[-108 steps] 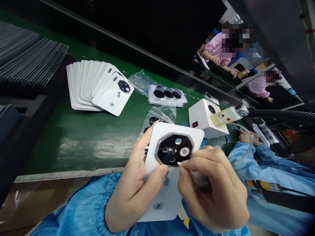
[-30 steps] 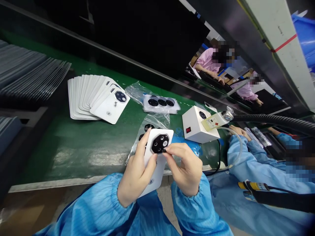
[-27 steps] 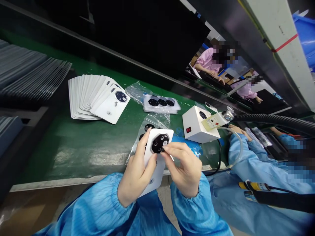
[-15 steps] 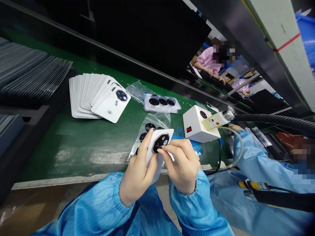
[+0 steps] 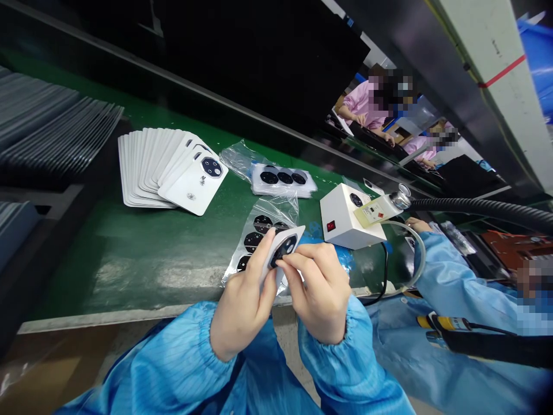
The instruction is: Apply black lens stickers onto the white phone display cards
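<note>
My left hand (image 5: 242,311) grips a white phone back cover (image 5: 269,260), tilted with its far edge up. A dark camera lens plate (image 5: 285,248) sits near the upper end of that cover. My right hand (image 5: 322,291) has thumb and forefinger pinched at the plate's lower right edge; anything between the fingertips is hidden. Beneath and behind the cover lies a clear plastic sheet (image 5: 254,242) carrying several black lens pieces. Farther back rests a stack of similar lens sheets (image 5: 283,178), beside a crumpled clear bag (image 5: 242,157).
Several white back covers (image 5: 192,185) lie fanned on the green bench (image 5: 151,253). A rack of thin panels (image 5: 64,135) stands left. On the right are a white box (image 5: 345,222) with a red switch, a metal nozzle (image 5: 401,197) on a black hose, and a co-worker's blue sleeve (image 5: 444,271).
The back cover has turned in my left hand, so its face appears narrower. My right hand keeps its pinch at the lens plate. The co-worker's arm has shifted slightly.
</note>
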The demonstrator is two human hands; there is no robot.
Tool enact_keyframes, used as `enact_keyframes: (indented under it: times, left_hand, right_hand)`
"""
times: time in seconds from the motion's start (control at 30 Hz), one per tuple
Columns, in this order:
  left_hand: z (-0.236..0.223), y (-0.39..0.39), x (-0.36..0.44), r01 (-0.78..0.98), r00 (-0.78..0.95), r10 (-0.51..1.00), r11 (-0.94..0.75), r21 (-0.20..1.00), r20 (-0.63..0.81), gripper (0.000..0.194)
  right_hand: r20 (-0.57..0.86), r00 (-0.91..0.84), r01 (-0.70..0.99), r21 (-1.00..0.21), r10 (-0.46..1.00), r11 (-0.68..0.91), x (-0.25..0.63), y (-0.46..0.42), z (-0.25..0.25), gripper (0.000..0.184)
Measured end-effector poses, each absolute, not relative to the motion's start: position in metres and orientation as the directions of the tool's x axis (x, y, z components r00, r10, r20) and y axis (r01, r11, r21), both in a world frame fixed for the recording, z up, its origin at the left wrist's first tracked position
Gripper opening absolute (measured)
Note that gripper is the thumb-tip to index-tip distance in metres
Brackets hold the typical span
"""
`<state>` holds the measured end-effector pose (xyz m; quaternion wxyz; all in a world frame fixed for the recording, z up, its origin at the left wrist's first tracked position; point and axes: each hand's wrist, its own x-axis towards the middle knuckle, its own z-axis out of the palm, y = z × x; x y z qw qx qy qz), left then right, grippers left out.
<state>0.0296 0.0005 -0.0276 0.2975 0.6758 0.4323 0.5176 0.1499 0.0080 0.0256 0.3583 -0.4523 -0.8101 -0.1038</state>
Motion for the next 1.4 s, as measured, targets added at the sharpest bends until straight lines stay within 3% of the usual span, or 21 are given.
enact_keyframes:
  times: [0.37,0.7,0.97,1.4]
  left_hand:
    - [-0.026,0.001,0.028,0.321,0.135,0.904,-0.427,0.846,0.405,0.057]
    - [-0.03,0.0,0.029,0.351,0.112,0.893,-0.446,0.823,0.436,0.069]
    - [-0.027,0.008,0.02,0.39,0.05,0.949,-0.306,0.868,0.311,0.065]
    - [-0.025,0.003,0.021,0.385,0.108,0.914,-0.401,0.831,0.39,0.069]
  right_hand:
    - [0.667,-0.338,0.812,-0.149,0.663,0.564,0.147,0.009,0.027,0.009]
    - [0.647,-0.356,0.817,-0.135,0.674,0.561,0.146,0.01,0.023,0.006]
    - [0.641,-0.324,0.806,-0.199,0.696,0.558,0.149,0.004,0.029,0.007]
    - [0.623,-0.371,0.815,-0.137,0.689,0.563,0.143,0.015,0.025,0.006]
